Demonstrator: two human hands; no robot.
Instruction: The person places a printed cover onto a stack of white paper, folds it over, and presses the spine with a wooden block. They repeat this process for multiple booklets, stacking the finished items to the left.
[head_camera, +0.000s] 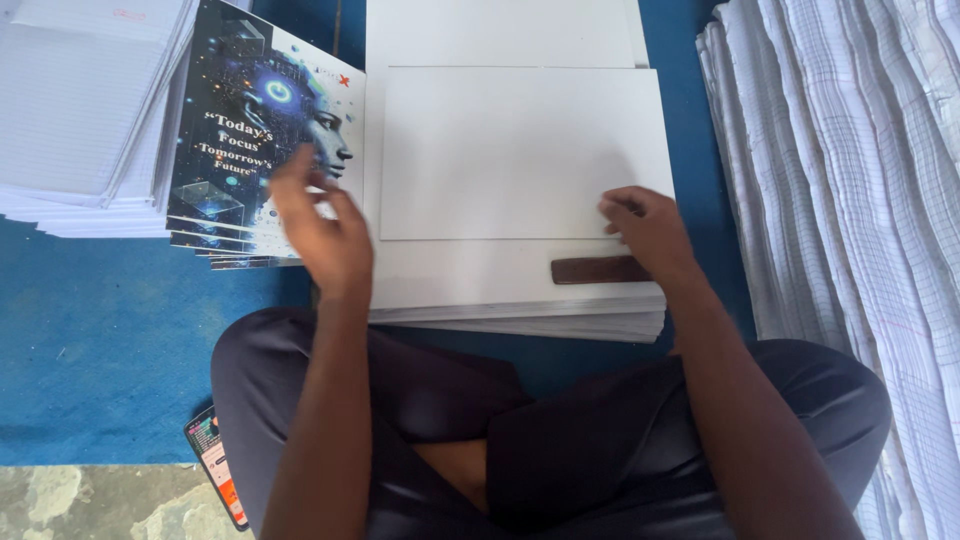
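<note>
A folded white sheet (520, 150) lies on top of a thick stack of white sheets (500, 300) in front of my crossed legs. My right hand (645, 230) rests with curled fingers on the sheet's lower right corner, just above a dark brown flat bar (598, 270) lying on the stack. My left hand (320, 225) hovers with fingers spread at the stack's left edge, over a pile of dark printed covers (255, 110) with a blue face design. It holds nothing.
Stacks of ruled paper (80, 110) lie at the far left. Heaps of folded ruled sheets (850, 200) fill the right side. A phone (215, 465) lies by my left knee on the blue mat (100, 340). A stone floor shows at the bottom left.
</note>
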